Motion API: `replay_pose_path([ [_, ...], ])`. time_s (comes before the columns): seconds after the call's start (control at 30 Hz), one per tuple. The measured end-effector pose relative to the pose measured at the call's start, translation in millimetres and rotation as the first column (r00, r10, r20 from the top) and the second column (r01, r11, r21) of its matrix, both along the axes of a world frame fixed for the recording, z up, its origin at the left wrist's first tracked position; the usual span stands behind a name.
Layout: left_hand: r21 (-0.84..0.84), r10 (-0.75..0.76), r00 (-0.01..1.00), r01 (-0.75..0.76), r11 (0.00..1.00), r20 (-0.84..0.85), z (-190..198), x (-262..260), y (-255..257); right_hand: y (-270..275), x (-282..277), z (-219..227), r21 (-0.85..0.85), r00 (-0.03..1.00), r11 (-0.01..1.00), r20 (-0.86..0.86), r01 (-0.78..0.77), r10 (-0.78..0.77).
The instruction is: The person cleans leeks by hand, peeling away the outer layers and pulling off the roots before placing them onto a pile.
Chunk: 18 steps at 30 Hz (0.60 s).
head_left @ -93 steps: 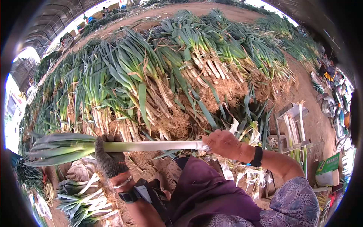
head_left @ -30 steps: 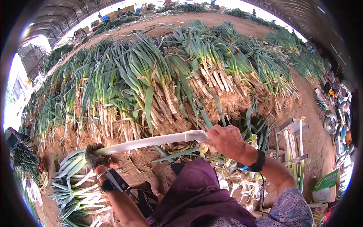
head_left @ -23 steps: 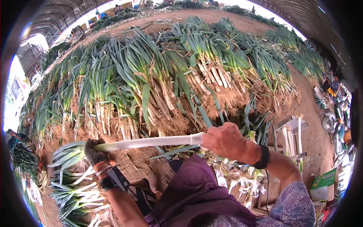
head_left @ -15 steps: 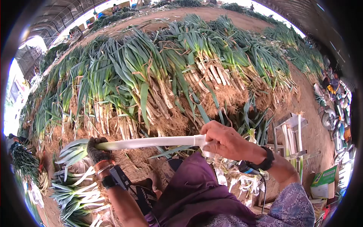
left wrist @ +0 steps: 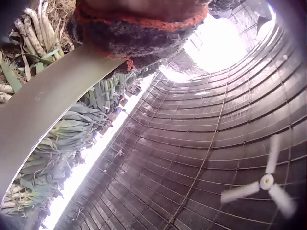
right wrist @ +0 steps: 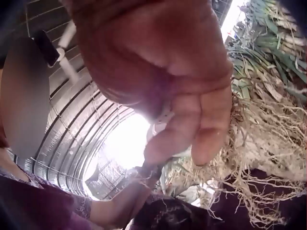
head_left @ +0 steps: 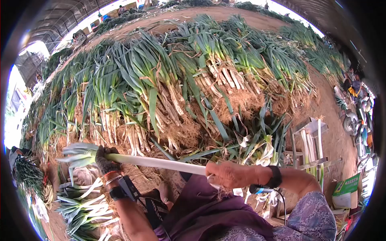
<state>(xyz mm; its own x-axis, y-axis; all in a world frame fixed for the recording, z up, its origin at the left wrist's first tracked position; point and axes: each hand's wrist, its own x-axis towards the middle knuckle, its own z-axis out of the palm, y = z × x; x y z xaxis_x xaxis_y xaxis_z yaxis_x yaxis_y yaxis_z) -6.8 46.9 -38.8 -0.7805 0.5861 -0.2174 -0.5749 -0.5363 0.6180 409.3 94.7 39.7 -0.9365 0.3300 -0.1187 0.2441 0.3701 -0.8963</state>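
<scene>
A long leek (head_left: 161, 163) with a white shank slants across the front of the body, its root end lower than its leaves. My left hand (head_left: 106, 160), in a dark knitted glove, grips it just below the green leaves (head_left: 80, 154). My bare right hand (head_left: 225, 174) curls round the root end, close over the purple cloth on the lap. Stringy roots (right wrist: 259, 167) show beside the right fingers in the right wrist view. Seen from the left wrist, the pale shank (left wrist: 53, 96) runs out from under the glove (left wrist: 134, 43).
Heaped leeks with roots (head_left: 161, 84) fill the ground ahead. Cleaned leeks (head_left: 88, 205) lie at the lower left. Stripped skins (head_left: 265, 197) litter the ground by the right arm. A metal rack (head_left: 309, 140) holding leeks and a green box (head_left: 346, 188) stand right.
My right hand has dropped toward the lap, tilting the once nearly level leek down at its root end. The loosened outer skin bunched by that hand no longer shows. The left hand keeps its grip.
</scene>
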Motion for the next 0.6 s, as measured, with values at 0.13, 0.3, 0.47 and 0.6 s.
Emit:
replay_pose_path([
  [0.13,0.024,-0.092,0.994,0.091,0.996,0.066,-20.2,-28.9,-10.8,-30.1,8.3,9.3,-0.012,0.992,0.995,-0.082,0.096,-0.096],
  [0.3,0.11,-0.107,0.986,0.093,0.99,0.128,-31.4,-33.1,-9.2,-51.3,65.7,50.4,-0.056,0.988,0.997,0.147,0.05,-0.041],
  [0.47,0.05,0.012,1.0,-0.012,0.999,0.003,-74.3,-109.4,-32.9,-70.6,230.0,41.0,-0.096,0.624,0.617,0.074,0.781,-0.778],
  [0.6,-0.098,0.212,0.97,-0.224,0.97,-0.115,-19.2,-44.0,-14.5,-23.8,204.4,-10.5,0.57,0.637,0.687,0.333,0.45,-0.695],
])
